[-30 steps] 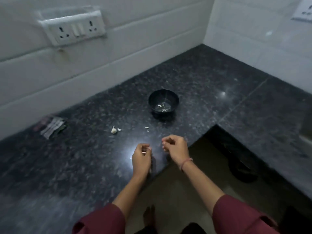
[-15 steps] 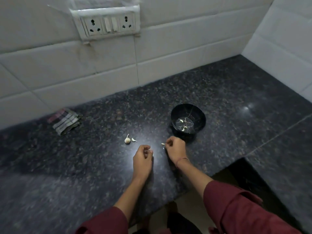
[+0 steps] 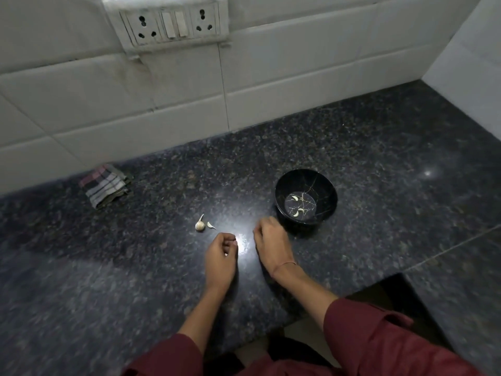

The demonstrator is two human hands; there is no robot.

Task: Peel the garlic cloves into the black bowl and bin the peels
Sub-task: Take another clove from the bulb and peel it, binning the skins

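Observation:
The black bowl (image 3: 306,185) stands on the dark granite counter (image 3: 379,147) with a few peeled garlic cloves (image 3: 297,211) in its bottom. Left of it lie a small unpeeled garlic piece (image 3: 200,226) and a loose clove (image 3: 210,225). My left hand (image 3: 221,257) hovers just below them, its fingers curled round a small pale bit of garlic peel. My right hand (image 3: 271,244) is down on the counter beside the bowl's near left side, its fingers curled over a peel scrap that they hide.
A folded checked cloth (image 3: 104,185) lies at the back left against the white tiled wall. A socket panel (image 3: 173,21) is mounted on the wall above. The counter's front edge (image 3: 352,291) steps back at the lower right, where the floor shows.
The view has swung left and closer over the counter. My right hand has reached forward from beside the left hand to the peel scrap near the bowl and now covers it.

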